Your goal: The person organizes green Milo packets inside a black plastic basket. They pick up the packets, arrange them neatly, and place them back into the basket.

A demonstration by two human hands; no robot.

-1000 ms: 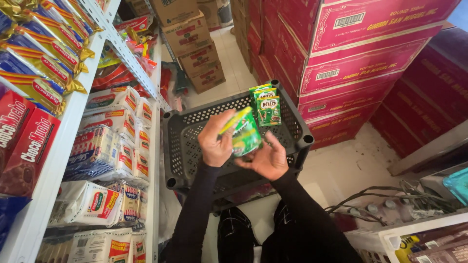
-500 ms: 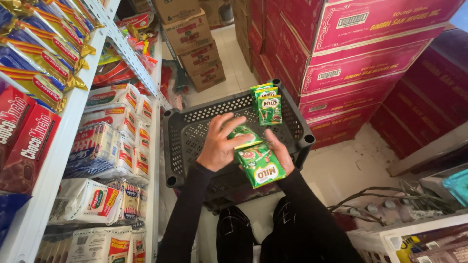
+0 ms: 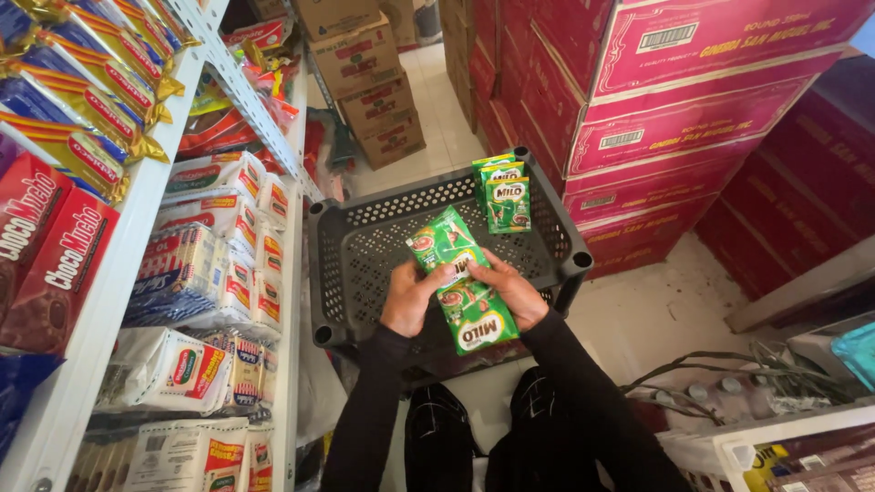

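Head view, looking down. Both hands grip a strip of green sachets over the near part of a dark plastic crate on the floor. Left hand closed on the strip's left edge, thumb lying across the front. Right hand closed on the right edge, fingers behind the packets. Strip runs diagonally, upper end to the left, lower end near the crate's front rim (at least two sachets visible). A second bundle of green sachets stands upright against the crate's far right wall. Shelves of packaged snacks to the left. Stacked red cartons to the right. Brown cartons beyond the crate.
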